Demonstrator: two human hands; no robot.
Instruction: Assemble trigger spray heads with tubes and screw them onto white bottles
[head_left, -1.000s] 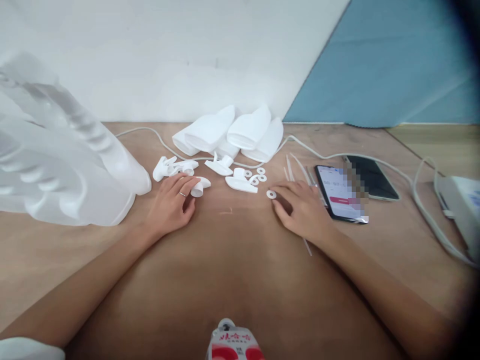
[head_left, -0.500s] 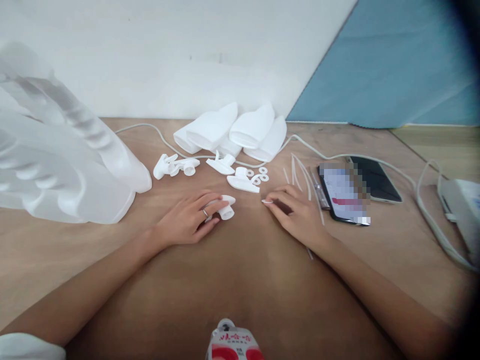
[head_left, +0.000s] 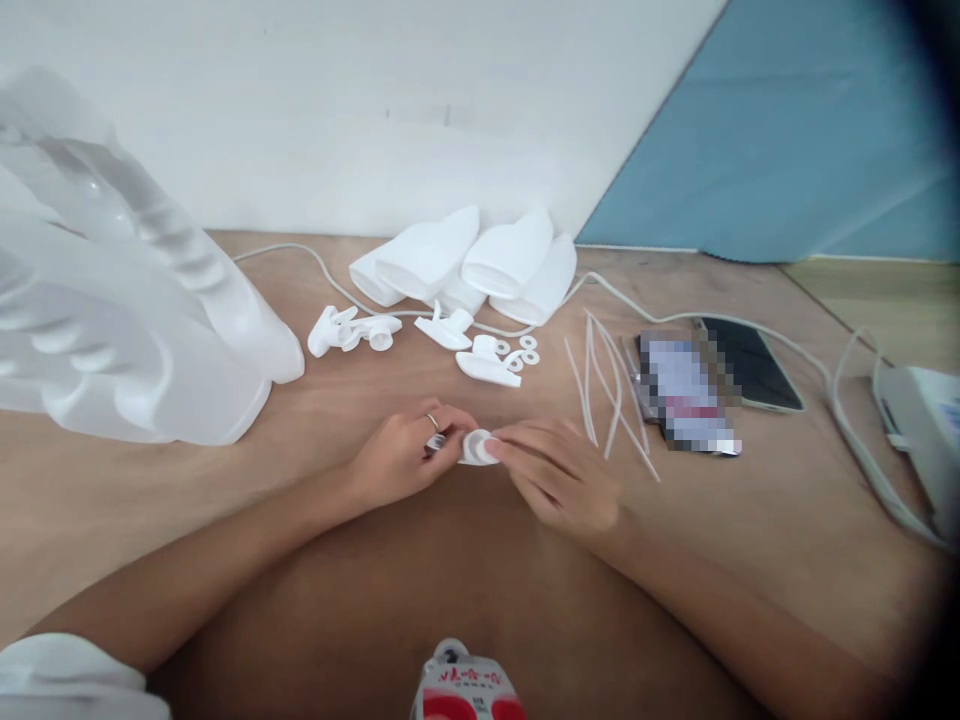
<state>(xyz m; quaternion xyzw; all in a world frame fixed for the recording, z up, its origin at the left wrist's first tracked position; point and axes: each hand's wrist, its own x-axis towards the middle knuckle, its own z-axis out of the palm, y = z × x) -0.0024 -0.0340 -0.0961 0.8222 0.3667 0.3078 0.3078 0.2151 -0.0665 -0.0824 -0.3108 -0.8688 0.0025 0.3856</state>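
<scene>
In the head view my left hand (head_left: 409,450) is closed round a small white plastic fitting (head_left: 471,462) with a short round socket, its open end turned up towards me. My right hand (head_left: 562,470) meets it from the other side, fingertips together at the socket's rim. Whatever those fingertips pinch is hidden. Just beyond lie several small white rings (head_left: 529,356) and a similar white fitting (head_left: 487,362). More such fittings (head_left: 446,325) rest further back and to the left.
White hollow shells (head_left: 427,255) are piled by the wall, with a cable (head_left: 637,308) running past. Thin white strips (head_left: 592,380), a phone (head_left: 679,390) and a dark tablet-like device (head_left: 750,360) lie right. A large white moulded piece (head_left: 217,330) stands left; a red-and-white pouch (head_left: 472,690) is nearest me.
Both hands have come together. My left hand has drawn the fitting nearer and turned its socket up; my right hand has moved left to it, carrying a small flat white piece that no longer shows.
</scene>
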